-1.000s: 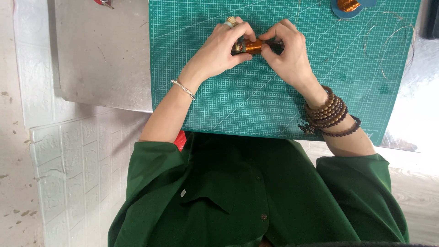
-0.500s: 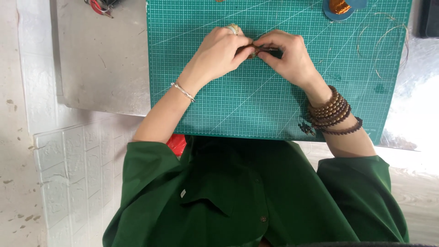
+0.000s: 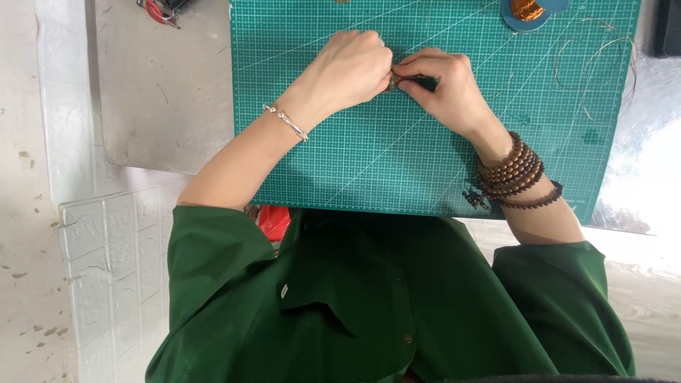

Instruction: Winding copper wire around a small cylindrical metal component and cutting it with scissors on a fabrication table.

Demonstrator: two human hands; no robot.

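Note:
Both my hands meet over the green cutting mat (image 3: pixel 397 163), near its far edge. My left hand (image 3: pixel 351 67), with a thin silver bracelet on its wrist, is curled into a loose fist. My right hand (image 3: pixel 443 85), with brown bead bracelets on its wrist, pinches toward it. Between the fingertips sits a small copper-coloured piece (image 3: pixel 392 80), almost wholly hidden by the fingers. Both hands grip it.
A blue holder with a copper wire spool (image 3: pixel 528 10) lies at the mat's far edge. Loose thin wire loops (image 3: pixel 603 64) lie at the right of the mat. Red-handled pliers (image 3: pixel 159 10) rest on a grey metal sheet (image 3: pixel 163 92) to the left. A dark object (image 3: pixel 667 28) sits far right.
The copper piece showed plainly between the fingers a second ago; now the fingers have closed round it and hide most of it. The hands stay in the same spot on the mat.

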